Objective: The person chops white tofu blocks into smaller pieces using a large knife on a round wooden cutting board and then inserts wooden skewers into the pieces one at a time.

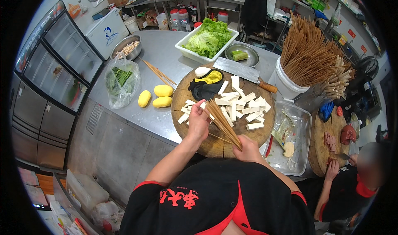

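My left hand pinches a small white strip, which looks like tofu, above a round wooden chopping board. In my right hand is a bundle of bamboo skewers, its far ends spread towards the left hand. A single skewer sticks out of the bundle and reaches under my left hand. Many cut white strips lie on the board around the bundle's far side. A black and yellow glove and a cleaver with a wooden handle rest at the board's far edge.
Left on the steel table lie peeled potatoes, a bag of greens and loose skewers. Lettuce fills a white tub behind. At right stand a skewer bucket and a clear tray; another person cuts meat.
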The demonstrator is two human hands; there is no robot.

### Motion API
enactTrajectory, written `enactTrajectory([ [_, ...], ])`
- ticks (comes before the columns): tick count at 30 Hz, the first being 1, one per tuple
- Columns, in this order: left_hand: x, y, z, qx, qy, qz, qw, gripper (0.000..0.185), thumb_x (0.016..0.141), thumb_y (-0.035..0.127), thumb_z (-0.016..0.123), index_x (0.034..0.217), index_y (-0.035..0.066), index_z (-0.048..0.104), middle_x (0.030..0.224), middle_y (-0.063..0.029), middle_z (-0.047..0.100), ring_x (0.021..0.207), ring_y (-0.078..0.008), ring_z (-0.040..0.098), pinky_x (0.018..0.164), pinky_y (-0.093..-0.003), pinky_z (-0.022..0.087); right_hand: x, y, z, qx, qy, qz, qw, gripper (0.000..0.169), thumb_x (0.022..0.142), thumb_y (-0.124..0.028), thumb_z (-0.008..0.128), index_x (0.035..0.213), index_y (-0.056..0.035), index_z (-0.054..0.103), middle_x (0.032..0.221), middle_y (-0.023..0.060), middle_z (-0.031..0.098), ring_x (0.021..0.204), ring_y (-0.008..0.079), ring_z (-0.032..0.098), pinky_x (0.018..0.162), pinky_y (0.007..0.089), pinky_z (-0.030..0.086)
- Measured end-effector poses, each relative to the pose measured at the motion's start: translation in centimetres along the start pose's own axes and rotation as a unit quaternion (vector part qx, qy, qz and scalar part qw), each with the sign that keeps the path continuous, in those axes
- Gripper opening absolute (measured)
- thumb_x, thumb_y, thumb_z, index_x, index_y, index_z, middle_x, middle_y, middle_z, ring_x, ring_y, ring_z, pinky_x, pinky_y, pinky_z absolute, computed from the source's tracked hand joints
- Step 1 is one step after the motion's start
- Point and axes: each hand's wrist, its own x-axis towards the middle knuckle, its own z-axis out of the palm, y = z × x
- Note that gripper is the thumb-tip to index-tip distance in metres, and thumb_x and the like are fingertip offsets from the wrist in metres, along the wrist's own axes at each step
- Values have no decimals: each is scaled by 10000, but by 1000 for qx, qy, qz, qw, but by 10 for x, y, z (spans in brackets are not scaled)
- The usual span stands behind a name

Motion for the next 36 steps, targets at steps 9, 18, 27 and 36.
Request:
enactTrajectory([
  [9, -8, -3, -2, 24, 32, -8, 999, 156, 876, 3, 499, 1009, 37, 423, 938, -82, 562, 920, -234, 615, 730, -347, 539, 17, 2, 11, 1, -39, -9, 999, 118, 730, -43, 589, 800, 10, 510, 801, 208, 545, 794, 397, 542, 657, 432, 433],
  [18, 0, -5, -41, 446, 81, 122, 883, 253, 779, 43, 613, 1016, -2, 540, 967, -137, 564, 847, -231, 546, 763, -353, 450, 15, 37, 7, 33, -70, 75, 994, 108, 856, -95, 542, 907, -1, 528, 621, 90, 549, 529, 169, 573, 503, 315, 464],
  [27, 4, -10, -20, 699, -255, 360, 563, 489, 667, 53, 663, 1132, 69, 510, 1080, -84, 511, 1092, -272, 446, 972, -491, 294, 8, 43, -59, 323, 10, 197, 925, 119, 875, -90, 541, 962, -11, 526, 607, 29, 530, 503, 92, 524, 457, 227, 450],
  [36, 23, 1, -31, 671, -282, 330, 601, 165, 749, 59, 562, 913, 42, 562, 878, -104, 496, 883, -290, 498, 779, -395, 416, -8, 29, -60, 315, 92, 161, 931, 147, 864, -53, 556, 968, 39, 505, 647, 71, 571, 570, 131, 581, 506, 245, 492],
])
